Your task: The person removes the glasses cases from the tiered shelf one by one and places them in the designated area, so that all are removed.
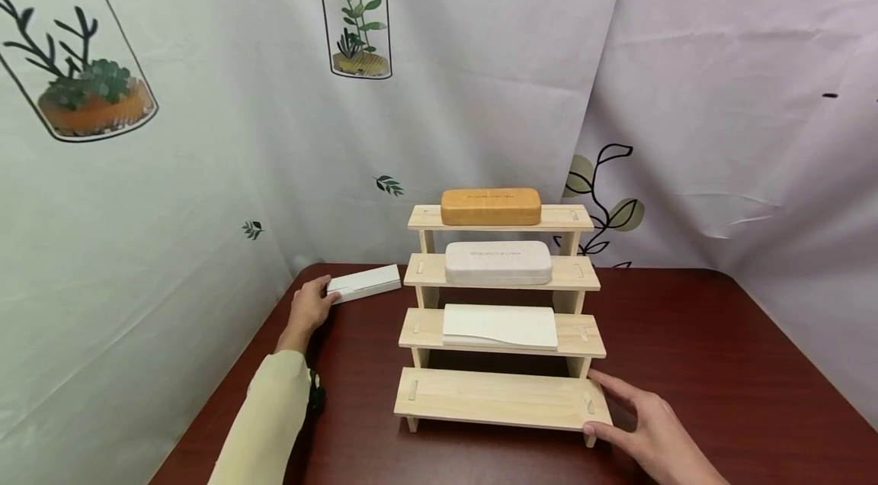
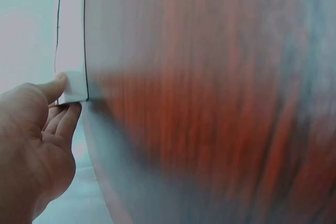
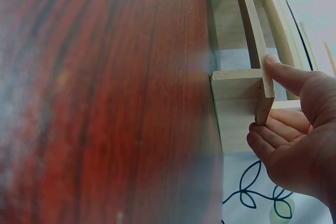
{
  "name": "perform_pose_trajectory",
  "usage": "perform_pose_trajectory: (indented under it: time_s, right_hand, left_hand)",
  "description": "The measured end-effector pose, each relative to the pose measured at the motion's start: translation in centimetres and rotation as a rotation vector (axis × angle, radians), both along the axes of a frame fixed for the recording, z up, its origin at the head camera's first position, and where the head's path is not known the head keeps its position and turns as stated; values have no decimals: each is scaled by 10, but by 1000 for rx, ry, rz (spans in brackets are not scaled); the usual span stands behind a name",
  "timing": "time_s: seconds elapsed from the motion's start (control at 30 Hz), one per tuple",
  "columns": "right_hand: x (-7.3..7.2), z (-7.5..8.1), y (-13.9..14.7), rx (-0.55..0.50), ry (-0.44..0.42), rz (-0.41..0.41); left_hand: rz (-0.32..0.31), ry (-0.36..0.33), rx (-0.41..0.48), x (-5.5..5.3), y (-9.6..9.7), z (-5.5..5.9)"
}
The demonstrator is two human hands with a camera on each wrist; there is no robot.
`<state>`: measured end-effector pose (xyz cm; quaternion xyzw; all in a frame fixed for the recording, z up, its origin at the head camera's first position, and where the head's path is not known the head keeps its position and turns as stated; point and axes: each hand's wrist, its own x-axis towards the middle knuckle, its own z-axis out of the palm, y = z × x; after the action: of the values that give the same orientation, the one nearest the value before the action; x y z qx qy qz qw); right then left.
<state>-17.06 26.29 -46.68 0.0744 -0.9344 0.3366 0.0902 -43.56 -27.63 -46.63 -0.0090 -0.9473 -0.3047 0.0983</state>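
Printed cloth [image 1: 480, 126] hangs behind a dark red surface [image 1: 693, 348]; hands reach box and stand

At the surface's back left corner, left of the stand [image 1: 569, 331] and apart from it, is the white box [image 1: 363, 284]. The left hand [image 1: 310, 307] pinches its near end, thumb on the face and fingers [image 2: 68, 124] curled at the end edge; that grip probably suits so slim a box. Whether the box rests fully on the surface, I cannot tell.

The right hand [image 1: 648, 424] grips the right end of the bottom step [image 1: 501, 397], thumb at the front corner and fingers behind, seemingly to steady the stand.

An orange case [image 1: 491, 208] lies on the top step, a white case [image 1: 498, 264] on the second and a flat case [image 1: 501, 325] on the third. Each lies lengthwise near the middle, likely so that it fits the narrow step and shows above the one in front.
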Motion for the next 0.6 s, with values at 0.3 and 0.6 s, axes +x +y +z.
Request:
perform_pose_trajectory:
  time_s: [0.3,0.6]
  right_hand:
    - [0,1,1,-6,-10,8]
    - [1,1,0,-9,7,-2]
  left_hand:
    - [122,48,-5,0,8,0]
    - [182,82,2,2,10,2]
